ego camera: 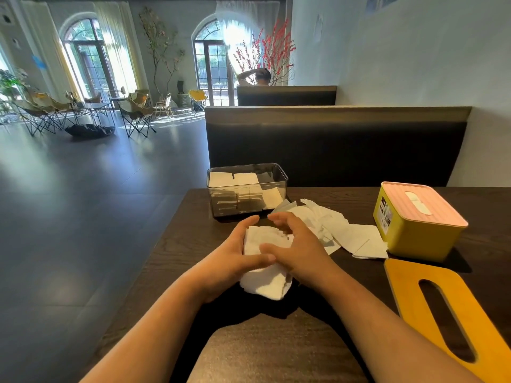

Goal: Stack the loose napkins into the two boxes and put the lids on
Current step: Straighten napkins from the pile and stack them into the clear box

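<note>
My left hand [235,255] and right hand [300,248] both clasp a napkin stack [266,287] near the left edge of the table [276,355] — light, limp paper I'd squeeze by its sides.

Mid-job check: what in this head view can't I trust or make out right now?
Head view:
- Yellow box: contents hidden by its pink lid; side label too small to read.
- Napkin stack: middle and count covered by left hand and right hand.
- Wooden lid: near end cut off by the frame's lower right edge.
</note>
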`<state>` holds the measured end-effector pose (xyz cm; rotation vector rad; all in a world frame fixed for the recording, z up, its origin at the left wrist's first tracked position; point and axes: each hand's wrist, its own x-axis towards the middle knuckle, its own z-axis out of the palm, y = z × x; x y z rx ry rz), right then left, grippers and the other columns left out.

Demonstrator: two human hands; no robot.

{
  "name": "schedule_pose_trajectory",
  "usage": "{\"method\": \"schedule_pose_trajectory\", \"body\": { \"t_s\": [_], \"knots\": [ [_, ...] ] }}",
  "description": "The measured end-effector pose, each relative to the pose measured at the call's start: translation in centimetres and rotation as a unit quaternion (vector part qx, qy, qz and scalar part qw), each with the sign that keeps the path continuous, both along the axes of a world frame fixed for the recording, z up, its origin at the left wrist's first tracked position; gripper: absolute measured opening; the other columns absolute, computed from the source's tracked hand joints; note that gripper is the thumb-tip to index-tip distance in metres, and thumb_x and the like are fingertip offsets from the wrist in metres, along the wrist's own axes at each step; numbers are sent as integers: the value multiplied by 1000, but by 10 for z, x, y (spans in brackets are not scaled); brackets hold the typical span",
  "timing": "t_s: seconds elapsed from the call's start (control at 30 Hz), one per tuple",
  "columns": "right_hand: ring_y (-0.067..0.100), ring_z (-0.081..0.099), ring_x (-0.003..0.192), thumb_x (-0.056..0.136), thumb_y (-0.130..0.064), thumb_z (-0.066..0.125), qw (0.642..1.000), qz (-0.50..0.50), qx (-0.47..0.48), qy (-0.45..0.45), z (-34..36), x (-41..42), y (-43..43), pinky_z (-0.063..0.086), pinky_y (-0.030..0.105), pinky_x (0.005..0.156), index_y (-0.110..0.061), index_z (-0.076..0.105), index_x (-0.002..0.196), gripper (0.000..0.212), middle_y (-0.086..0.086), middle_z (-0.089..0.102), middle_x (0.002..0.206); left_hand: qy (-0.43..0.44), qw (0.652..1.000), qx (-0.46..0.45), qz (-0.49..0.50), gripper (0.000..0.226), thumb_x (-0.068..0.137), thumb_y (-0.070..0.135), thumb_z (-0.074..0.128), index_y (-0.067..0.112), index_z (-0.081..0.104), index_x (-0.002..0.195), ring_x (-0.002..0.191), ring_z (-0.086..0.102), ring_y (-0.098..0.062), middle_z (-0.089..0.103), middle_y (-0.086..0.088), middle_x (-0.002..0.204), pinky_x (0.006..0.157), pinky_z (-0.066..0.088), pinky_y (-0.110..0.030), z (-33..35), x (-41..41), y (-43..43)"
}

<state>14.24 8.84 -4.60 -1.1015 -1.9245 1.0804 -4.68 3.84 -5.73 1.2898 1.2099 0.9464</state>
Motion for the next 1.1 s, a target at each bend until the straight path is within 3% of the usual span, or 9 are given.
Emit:
{"method": "schedule_pose_trajectory", "body": {
  "t_s": [0.07, 0.13, 0.2, 0.3, 0.47, 0.6, 0.73, 0.9, 1.1],
  "knots": [
    [-1, 53, 113, 91, -28, 78, 997, 36, -61, 31, 2, 5, 2, 50, 19, 87, -52, 45, 140, 63, -24, 49, 127, 19, 1000, -3, -18, 108, 81, 18, 88, 72, 21, 146, 118, 71, -29, 57, 0, 144, 101, 58, -51, 2, -2, -1],
    [3, 52, 121, 90, -25, 79, 994, 63, -86, 36, 1, 10, 5, 52, 24, 95, -51, 46, 141, 66, -26, 50, 129, 67, 998, 3, -19, 112, 82, 15, 86, 77, 15, 143, 121, 67, -28, 52, 4, 147, 102, 58, -50, 7, -3, -3],
    [8, 54, 127, 88, -20, 79, 991, 92, -96, 27, 1, 12, 4, 57, 31, 100, -49, 50, 137, 64, -22, 54, 135, 132, 991, 15, -13, 115, 85, 16, 85, 75, 8, 145, 128, 59, -23, 43, 11, 150, 108, 54, -48, 11, -2, -5],
    [16, 67, 113, 88, -8, 76, 990, 93, -90, 49, -2, 12, 3, 63, 36, 90, -42, 58, 130, 57, -8, 64, 127, 169, 985, 42, 18, 114, 84, 16, 85, 68, 8, 150, 124, 59, -19, 45, 12, 147, 108, 55, -48, 10, -6, -5],
    [14, 64, 112, 87, -12, 80, 995, 72, -61, 39, 0, 13, 4, 63, 27, 83, -40, 50, 140, 67, -8, 57, 129, 177, 980, 81, 48, 85, 85, 18, 84, 66, 34, 134, 119, 62, -14, 56, 18, 134, 102, 59, -44, 14, -9, -3],
    [12, 59, 123, 82, -20, 85, 989, 104, -97, 29, -1, 13, 4, 60, 27, 91, -50, 36, 149, 88, -18, 52, 137, 204, 977, 61, -7, 99, 87, 20, 82, 72, 21, 144, 125, 60, -14, 48, 15, 149, 104, 57, -41, 13, -3, -7],
    [11, 57, 124, 84, -15, 80, 991, 108, -83, 9, -1, 12, 4, 58, 33, 99, -48, 47, 141, 74, -21, 55, 132, 221, 974, 41, -28, 112, 88, 14, 79, 75, 6, 147, 125, 57, -17, 35, 15, 153, 108, 55, -44, 17, 1, -9],
    [13, 68, 111, 85, -9, 80, 989, 101, -95, 54, 1, 12, 2, 63, 34, 91, -43, 60, 128, 58, -7, 64, 125, 203, 977, 56, 5, 113, 84, 14, 83, 79, 11, 143, 125, 62, -24, 42, 6, 154, 102, 59, -48, 17, 1, -9],
    [18, 62, 121, 79, -25, 89, 982, 111, -141, 50, 0, 12, 2, 60, 36, 99, -47, 42, 142, 81, -7, 55, 137, 168, 981, 96, -4, 112, 85, 12, 83, 77, 15, 145, 129, 59, -17, 46, 14, 150, 108, 55, -41, 20, -2, -11]
  ]
}}
